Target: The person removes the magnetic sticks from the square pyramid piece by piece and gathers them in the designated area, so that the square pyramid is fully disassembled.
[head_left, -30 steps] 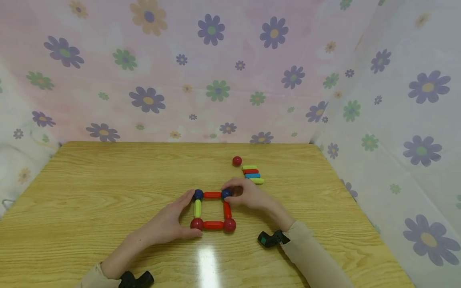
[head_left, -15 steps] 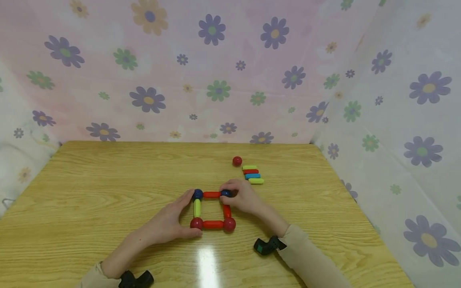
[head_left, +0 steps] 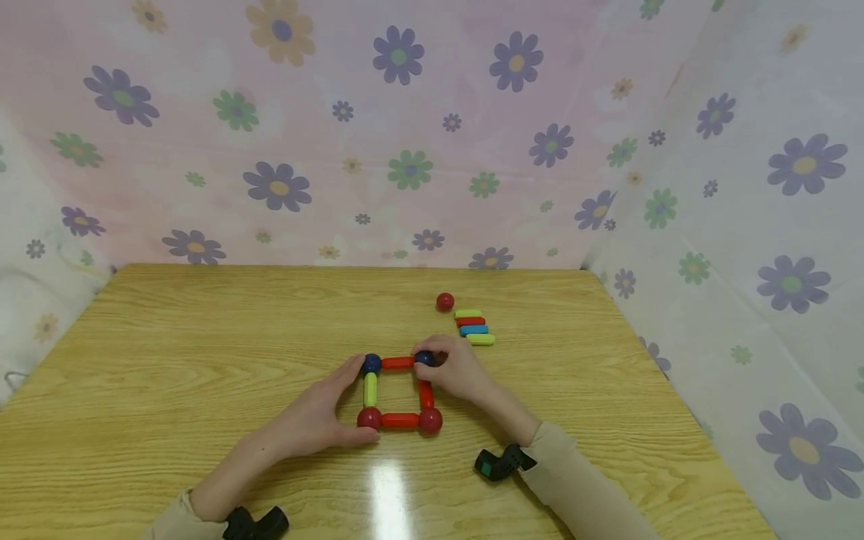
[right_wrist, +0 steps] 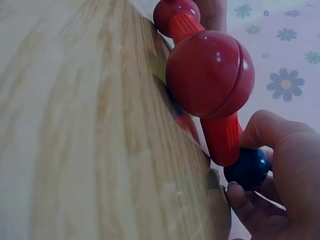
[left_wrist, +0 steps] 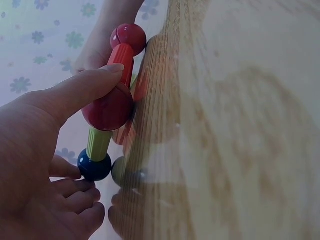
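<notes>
A square of magnetic balls and rods lies on the table, with two blue balls at its far corners and two dark red balls at its near ones. Three rods, such as the near red rod (head_left: 401,421), are red; the left rod (head_left: 370,391) is yellow-green. My left hand (head_left: 313,416) holds the left side, its thumb against the near-left red ball (left_wrist: 107,107) and fingertips at the far-left blue ball (head_left: 371,364). With thumb and fingers, my right hand (head_left: 459,367) pinches the far-right blue ball (right_wrist: 246,169), partly covering it in the head view.
Behind the right hand lie a loose red ball (head_left: 445,301) and a row of rods, among them a blue rod (head_left: 474,330) and a yellow-green rod (head_left: 481,340). A flowered cloth (head_left: 405,187) hangs at the table's back edge and right side.
My right hand has moved slightly left and closed further over the far-right blue ball, which has shifted a little away from me. The left hand has stayed in place.
</notes>
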Motion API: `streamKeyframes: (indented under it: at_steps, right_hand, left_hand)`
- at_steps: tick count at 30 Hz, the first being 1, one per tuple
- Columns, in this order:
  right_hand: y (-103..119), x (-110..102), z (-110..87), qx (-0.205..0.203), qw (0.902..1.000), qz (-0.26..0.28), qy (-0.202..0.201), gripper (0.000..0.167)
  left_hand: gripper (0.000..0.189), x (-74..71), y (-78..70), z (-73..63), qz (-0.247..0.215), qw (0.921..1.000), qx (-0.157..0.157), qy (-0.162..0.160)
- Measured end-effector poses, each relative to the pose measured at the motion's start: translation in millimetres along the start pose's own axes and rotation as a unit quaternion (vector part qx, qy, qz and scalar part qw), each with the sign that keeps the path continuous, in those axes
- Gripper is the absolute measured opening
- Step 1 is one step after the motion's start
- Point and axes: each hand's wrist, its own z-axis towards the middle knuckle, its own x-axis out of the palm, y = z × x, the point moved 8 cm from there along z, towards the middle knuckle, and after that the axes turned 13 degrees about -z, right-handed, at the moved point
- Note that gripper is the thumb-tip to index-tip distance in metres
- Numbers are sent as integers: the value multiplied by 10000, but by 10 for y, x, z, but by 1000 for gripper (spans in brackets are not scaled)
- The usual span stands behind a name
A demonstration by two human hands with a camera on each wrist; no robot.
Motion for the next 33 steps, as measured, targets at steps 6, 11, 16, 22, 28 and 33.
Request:
streamKeyframes:
  at_steps: [6,11,16,22,28,33]
  right_hand:
    - [4,11,10,5,9999,-103,-55,13]
    - [4,-32,18,8,9995,78,-294,11]
    - [-55,-105,63,134,9985,112,-524,24]
    - [-109,-169,235,145,9985,51,-533,27]
    - [-63,-214,512,-107,9978,-416,-499,33]
    - [-54,-198,694,-60,9971,-715,-260,38]
  left_hand:
    - [118,-4,-7,-1,-10,10000,5,5]
    - [119,-14,-11,-3,10,10000,-3,-3]
    - [119,-16,-16,3,51,10000,-20,-9]
    - [118,0,-29,2,9,10000,-54,0]
    - [118,5,-27,-2,-24,9999,-106,1]
    - [118,2,-18,2,-14,10000,-95,-2]
